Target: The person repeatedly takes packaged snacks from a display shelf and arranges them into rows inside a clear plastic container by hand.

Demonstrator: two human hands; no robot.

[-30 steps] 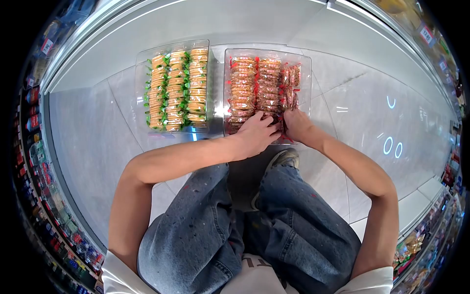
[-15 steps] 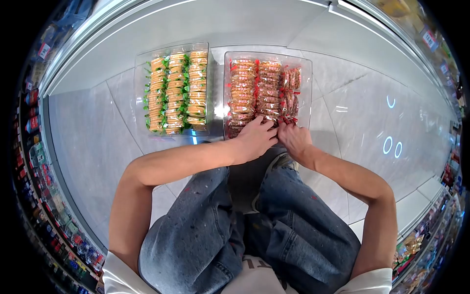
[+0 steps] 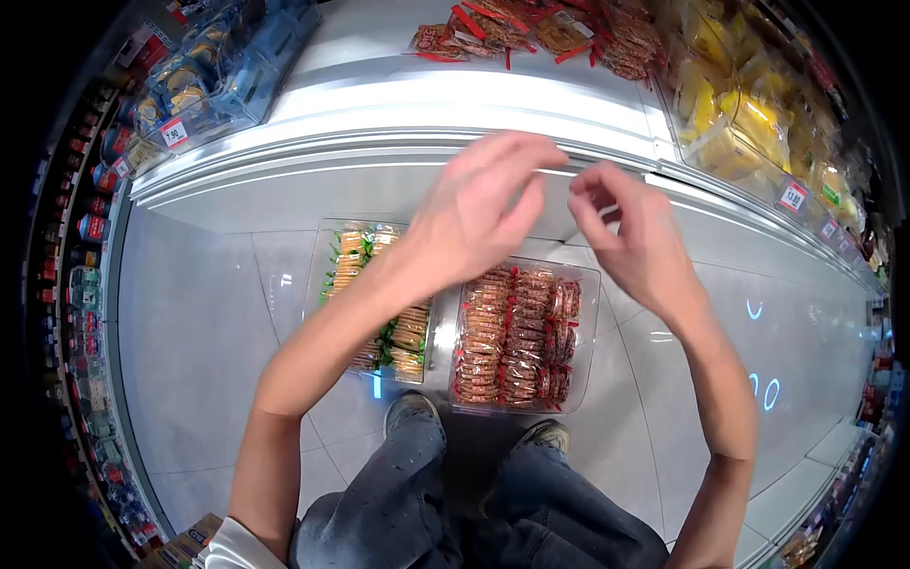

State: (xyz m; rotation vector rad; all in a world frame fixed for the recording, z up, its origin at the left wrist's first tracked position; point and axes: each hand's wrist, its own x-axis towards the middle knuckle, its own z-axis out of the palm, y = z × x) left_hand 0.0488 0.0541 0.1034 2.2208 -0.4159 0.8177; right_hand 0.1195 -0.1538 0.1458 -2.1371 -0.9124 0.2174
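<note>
My left hand (image 3: 483,201), blurred by motion, is raised in front of the shelf edge with thumb and fingers apart and nothing visible in it. To its right hangs my right hand (image 3: 640,237), fingers curved and a gap to the thumb, also without anything visible in it. Below them on the floor stands a clear plastic bin (image 3: 590,332) with rows of brown snack packets (image 3: 482,346) with red ties. A second clear bin (image 3: 318,261) holds rows of pale, biscuit-like packets (image 3: 409,332) with green ties; my left forearm partly covers it.
Loose red-tied packets (image 3: 559,33) lie on the white shelf (image 3: 379,85) ahead. Blue containers (image 3: 256,81) stand at its left, yellow packets (image 3: 754,123) in a clear bin at its right. My shoes (image 3: 414,410) are close to the floor bins. Stocked shelves line both sides.
Both hands have left the brown packets in the right bin and risen forward to the shelf edge. The view has tilted up, bringing the shelf and its loose packets into sight.
</note>
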